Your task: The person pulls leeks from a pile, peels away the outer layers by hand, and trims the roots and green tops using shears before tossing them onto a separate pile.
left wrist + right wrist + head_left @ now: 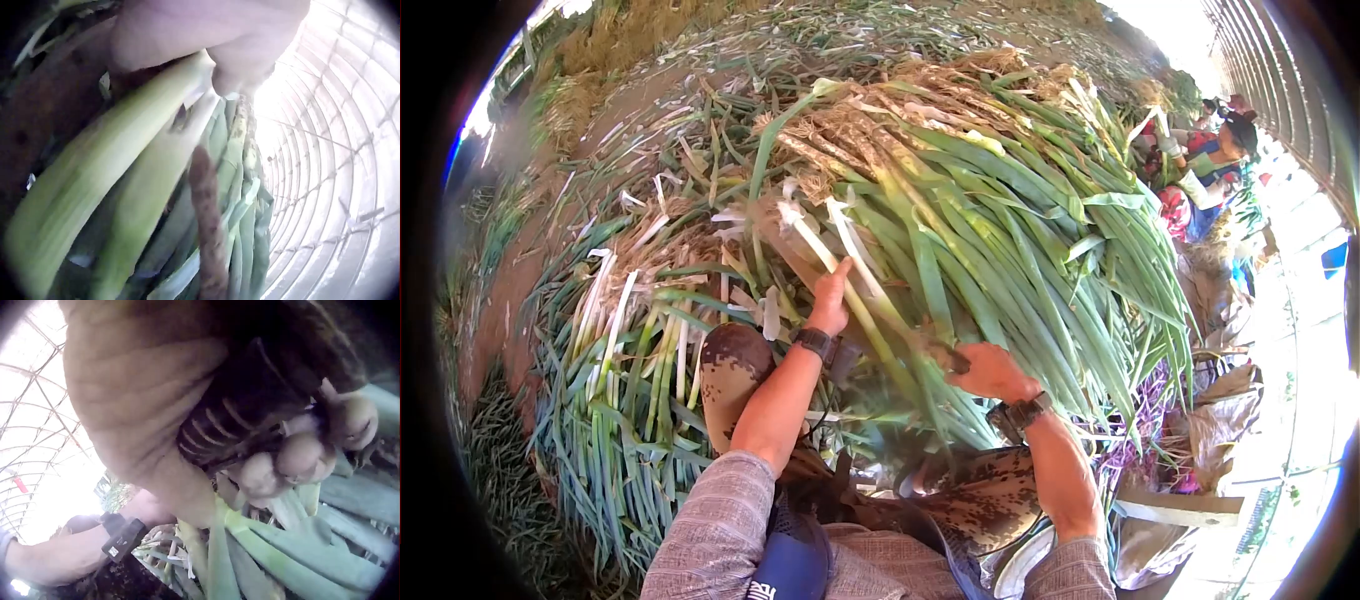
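Observation:
My left hand [829,302] grips long green onions with white root ends [818,243], their stalks slanting down to the right. In the left wrist view two pale green stalks [103,159] run out from under the fingers. A narrow rusty brown piece [209,215] stands beside them. My right hand [996,372] is curled round a dark, ridged handle [219,422]; the right wrist view shows fingertips [300,456] wrapped over it. Green leaves [281,550] lie just below this hand. The tool's far part is blurred in the head view.
A big heap of green onions [1020,220], roots away from me, fills the middle and right. Another pile [635,360] lies at the left by the knee [735,375]. Trimmings litter the brown ground [510,290]. Other people [1215,165] sit at the far right.

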A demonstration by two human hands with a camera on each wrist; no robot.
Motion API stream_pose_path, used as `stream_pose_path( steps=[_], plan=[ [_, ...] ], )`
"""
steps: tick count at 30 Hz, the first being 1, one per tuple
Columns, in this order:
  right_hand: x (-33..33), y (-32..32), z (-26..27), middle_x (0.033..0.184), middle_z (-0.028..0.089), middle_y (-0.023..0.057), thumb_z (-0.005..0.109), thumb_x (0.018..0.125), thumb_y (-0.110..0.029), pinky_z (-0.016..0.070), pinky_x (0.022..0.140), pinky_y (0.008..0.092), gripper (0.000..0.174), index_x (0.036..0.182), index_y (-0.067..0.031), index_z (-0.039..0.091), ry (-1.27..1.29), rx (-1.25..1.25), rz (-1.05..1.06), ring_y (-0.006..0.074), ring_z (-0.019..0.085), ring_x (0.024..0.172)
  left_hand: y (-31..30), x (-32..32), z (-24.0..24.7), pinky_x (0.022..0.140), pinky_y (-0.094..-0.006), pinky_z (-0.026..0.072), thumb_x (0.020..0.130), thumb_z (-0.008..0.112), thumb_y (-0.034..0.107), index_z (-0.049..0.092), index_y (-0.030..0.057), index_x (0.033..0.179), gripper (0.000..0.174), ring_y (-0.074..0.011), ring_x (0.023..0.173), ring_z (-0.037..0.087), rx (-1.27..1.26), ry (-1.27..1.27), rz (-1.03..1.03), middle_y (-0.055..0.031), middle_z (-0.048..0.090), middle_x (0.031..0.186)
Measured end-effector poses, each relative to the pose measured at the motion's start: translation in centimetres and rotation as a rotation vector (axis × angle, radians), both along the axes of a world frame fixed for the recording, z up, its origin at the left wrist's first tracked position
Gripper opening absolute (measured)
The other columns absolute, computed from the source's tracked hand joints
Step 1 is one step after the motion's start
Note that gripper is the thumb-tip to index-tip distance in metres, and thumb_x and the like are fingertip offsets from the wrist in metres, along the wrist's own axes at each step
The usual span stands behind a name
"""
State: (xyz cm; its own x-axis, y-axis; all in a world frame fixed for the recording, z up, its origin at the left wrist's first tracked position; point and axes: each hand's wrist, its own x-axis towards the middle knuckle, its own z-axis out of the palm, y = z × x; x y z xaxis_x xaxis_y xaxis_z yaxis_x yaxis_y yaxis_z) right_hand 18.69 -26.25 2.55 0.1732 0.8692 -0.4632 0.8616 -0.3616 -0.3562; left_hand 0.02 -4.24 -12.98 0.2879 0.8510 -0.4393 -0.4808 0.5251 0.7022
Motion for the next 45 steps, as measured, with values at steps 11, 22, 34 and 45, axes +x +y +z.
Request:
stream_pose_path(
  steps=[11, 22, 34, 45],
  plan=[
    [3.6, -5.7, 1.7, 0.097, 0.07, 0.021, 0.069, 0.075, -0.037, 0.0512, 0.081, 0.0487, 0.041, 0.102, -0.0065, 0.071, 0.019, -0.13, 0.009, 0.0426, 0.065, 0.093, 1.6, -0.8, 1.6, 0.067, -0.0462, 0.051, 0.094, 0.067, 0.039, 0.056, 0.0145, 0.088, 0.027, -0.0199, 0.07, 0.058, -0.111, -0.411, -0.099, -0.0021, 0.059, 0.079],
    [2.5, -8.2, 1.6, 0.084, 0.068, 0.0212, 0.071, 0.081, -0.034, 0.0509, 0.072, 0.0468, 0.033, 0.099, -0.0067, 0.071, -0.094, -0.038, -0.024, 0.0403, 0.066, 0.08, 0.3, -0.9, 7.5, 0.077, -0.0518, 0.0561, 0.094, 0.059, 0.02, 0.061, 0.0042, 0.102, 0.018, -0.0267, 0.084, 0.063, 0.032, -0.5, -0.272, -0.0085, 0.062, 0.084],
    [-3.1, -0.2, 4.1, 0.079, 0.068, 0.0225, 0.069, 0.079, -0.027, 0.0502, 0.073, 0.0531, 0.032, 0.1, -0.0037, 0.065, -0.153, 0.675, -0.059, 0.0441, 0.065, 0.078, -5.5, 1.2, 12.6, 0.061, -0.0323, 0.0537, 0.095, 0.058, 0.011, 0.057, 0.001, 0.097, 0.011, -0.0145, 0.069, 0.06, 0.506, -0.028, -0.261, -0.0038, 0.059, 0.081],
    [-4.6, 2.2, 5.6, 0.079, 0.069, 0.0219, 0.066, 0.08, -0.031, 0.0504, 0.075, 0.0528, 0.035, 0.101, -0.0038, 0.068, -0.167, 0.543, -0.006, 0.0439, 0.065, 0.081, -5.4, -0.7, 10.8, 0.065, -0.0316, 0.0554, 0.098, 0.062, 0.021, 0.059, 0.0042, 0.103, 0.017, -0.0154, 0.074, 0.063, 0.577, 0.031, -0.206, -0.0041, 0.061, 0.086]
  ],
)
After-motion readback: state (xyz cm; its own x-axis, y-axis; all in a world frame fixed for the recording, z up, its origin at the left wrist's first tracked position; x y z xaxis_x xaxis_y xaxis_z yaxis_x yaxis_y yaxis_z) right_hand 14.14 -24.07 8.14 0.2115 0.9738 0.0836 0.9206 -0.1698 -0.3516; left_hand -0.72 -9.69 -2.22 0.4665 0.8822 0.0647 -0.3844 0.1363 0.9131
